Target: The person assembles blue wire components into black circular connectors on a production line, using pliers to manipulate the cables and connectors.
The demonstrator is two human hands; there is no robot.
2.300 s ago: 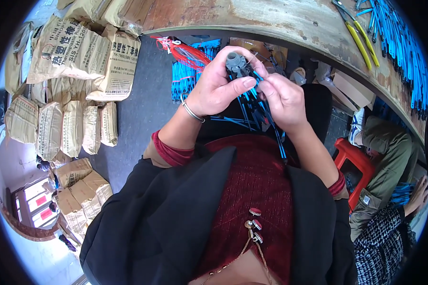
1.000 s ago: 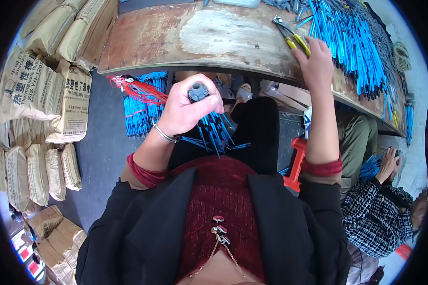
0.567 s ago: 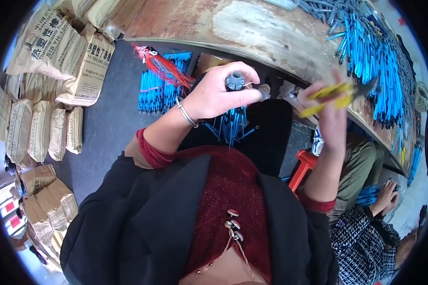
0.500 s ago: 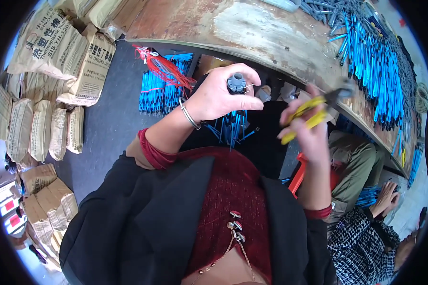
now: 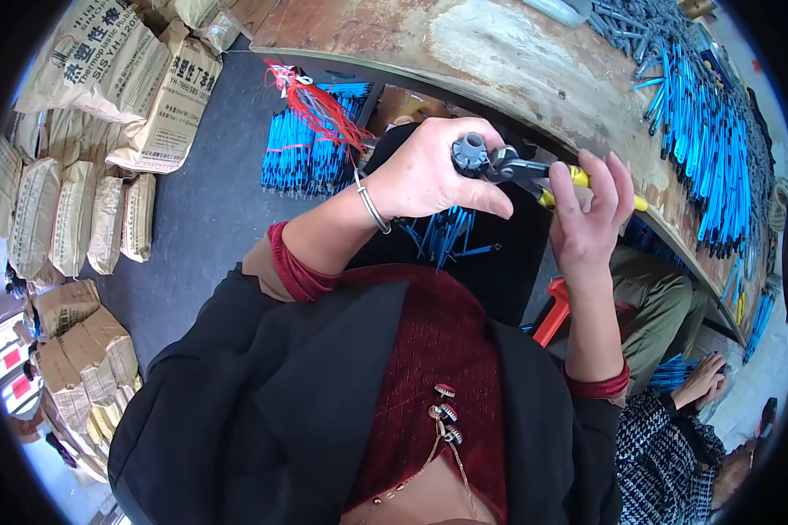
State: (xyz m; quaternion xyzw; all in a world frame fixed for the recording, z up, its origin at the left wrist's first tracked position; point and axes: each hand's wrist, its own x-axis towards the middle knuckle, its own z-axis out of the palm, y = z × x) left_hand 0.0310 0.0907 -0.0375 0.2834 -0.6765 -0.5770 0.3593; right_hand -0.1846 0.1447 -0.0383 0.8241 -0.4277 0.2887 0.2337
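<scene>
My left hand is wrapped round a dark grey, hollow plastic fitting with a notched collar, its open end facing up. Pliers with yellow handles are in my right hand. Their metal jaws lie right beside the fitting, between my left thumb and fingers. Whatever the jaws grip there is too small to make out. Below my left hand, several thin blue rods fan out over my dark lap; whether they join the fitting is hidden.
A worn wooden bench runs across the front, with a heap of blue rods at right. Bundled blue rods and red strands lie left of my hands. Paper sacks stand far left. A co-worker sits at right.
My right hand has brought the pliers left, from the bench edge to the fitting. The thin wire seen beside the fitting earlier no longer shows. My left hand keeps its hold.
</scene>
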